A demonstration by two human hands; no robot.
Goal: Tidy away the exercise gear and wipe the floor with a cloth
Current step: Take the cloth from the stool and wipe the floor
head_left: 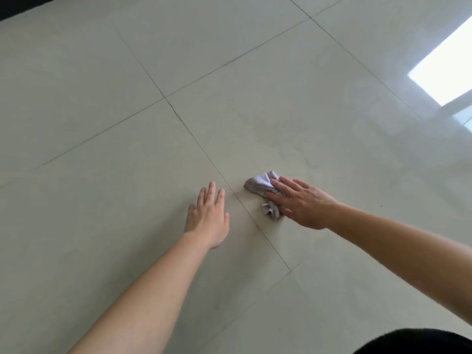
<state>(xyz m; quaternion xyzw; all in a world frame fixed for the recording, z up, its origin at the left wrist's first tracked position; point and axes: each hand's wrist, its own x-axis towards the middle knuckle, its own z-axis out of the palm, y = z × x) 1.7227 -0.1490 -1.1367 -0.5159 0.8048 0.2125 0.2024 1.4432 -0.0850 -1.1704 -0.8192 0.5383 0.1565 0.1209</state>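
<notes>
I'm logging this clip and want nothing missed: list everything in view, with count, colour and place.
cloth: one, pale grey-white, crumpled, on the floor right of centre, partly under the right hand
floor tiles: several large ones, off-white and glossy, with thin dark grout lines, filling the view
window reflection: one, bright white patch, on the tiles at upper right
dark strip: one, black, along the top left corner; what it is cannot be told
dark clothing: one patch, black, at the bottom right edge
left hand: one, flat on the floor, fingers spread, left of the cloth and not touching it
right hand: one, palm down, pressing on the cloth with flat fingers
</notes>
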